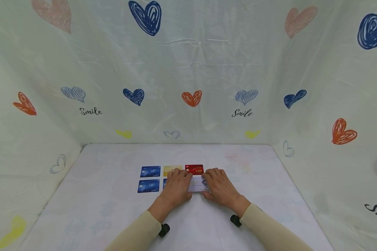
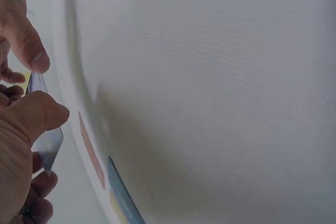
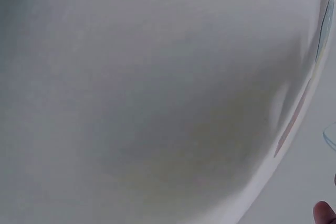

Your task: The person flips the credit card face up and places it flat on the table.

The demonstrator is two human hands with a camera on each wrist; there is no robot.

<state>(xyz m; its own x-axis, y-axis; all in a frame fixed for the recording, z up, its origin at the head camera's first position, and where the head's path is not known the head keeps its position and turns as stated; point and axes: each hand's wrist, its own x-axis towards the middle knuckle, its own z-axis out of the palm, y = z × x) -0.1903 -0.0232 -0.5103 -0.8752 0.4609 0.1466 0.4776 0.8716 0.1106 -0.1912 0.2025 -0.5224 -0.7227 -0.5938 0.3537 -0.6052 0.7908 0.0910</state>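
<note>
In the head view, a white card (image 1: 196,185) with a dark print near its right end is held between both hands. My left hand (image 1: 175,188) pinches its left side, and my right hand (image 1: 221,184) grips its right end. The left wrist view shows the card (image 2: 50,144) raised off the table, between the left thumb and fingers. Just beyond the hands lie a red VIP card (image 1: 194,169) and a yellow card (image 1: 169,169), partly covered by the left fingers. Another blue card (image 1: 164,182) is mostly hidden behind the left hand.
Left of the hands, a blue VIP card (image 1: 150,171) lies behind a second blue VIP card (image 1: 148,186). Everything rests on a white table (image 1: 106,195). A pale curtain (image 1: 204,62) printed with hearts encloses the table at the back and sides.
</note>
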